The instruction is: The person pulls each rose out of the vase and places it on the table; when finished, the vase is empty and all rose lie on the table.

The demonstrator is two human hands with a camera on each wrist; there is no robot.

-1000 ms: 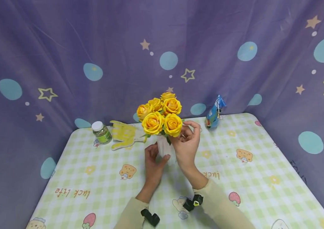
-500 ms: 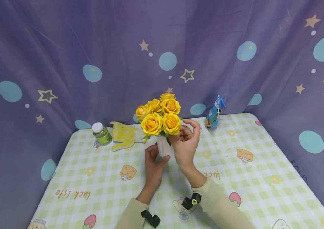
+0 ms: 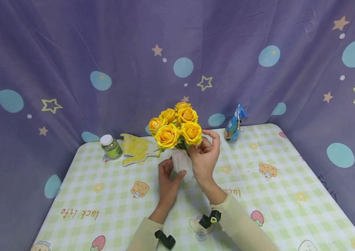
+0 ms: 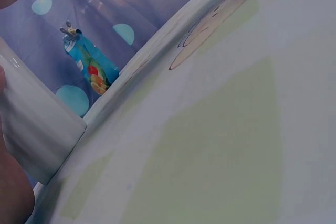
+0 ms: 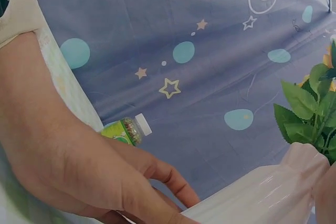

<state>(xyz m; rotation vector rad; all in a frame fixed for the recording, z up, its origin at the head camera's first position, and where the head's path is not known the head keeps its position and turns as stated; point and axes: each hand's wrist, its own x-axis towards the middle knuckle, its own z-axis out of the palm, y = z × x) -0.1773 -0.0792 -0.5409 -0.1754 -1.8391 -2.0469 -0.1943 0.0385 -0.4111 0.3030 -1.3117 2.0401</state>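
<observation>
A white ribbed vase (image 3: 182, 163) stands mid-table and carries several yellow roses (image 3: 172, 122). My left hand (image 3: 168, 176) grips the vase low on its left side, thumb across the front. My right hand (image 3: 205, 150) is at the right of the bouquet, with its fingers curled just under the front right rose (image 3: 191, 132), pinching at its stem. The left wrist view shows the vase wall (image 4: 37, 129) close up. In the right wrist view I see my left hand (image 5: 105, 174), the vase (image 5: 262, 198) and green leaves (image 5: 310, 108).
A small white-capped jar (image 3: 110, 145) and a yellow hand-shaped cutout (image 3: 136, 148) lie at the back left. A blue snack packet (image 3: 235, 122) stands at the back right. The table's checked cloth (image 3: 271, 195) is ringed by a purple starry curtain (image 3: 70, 52).
The front right rose has shifted a little right and upward with my right hand. My left hand has stayed on the vase.
</observation>
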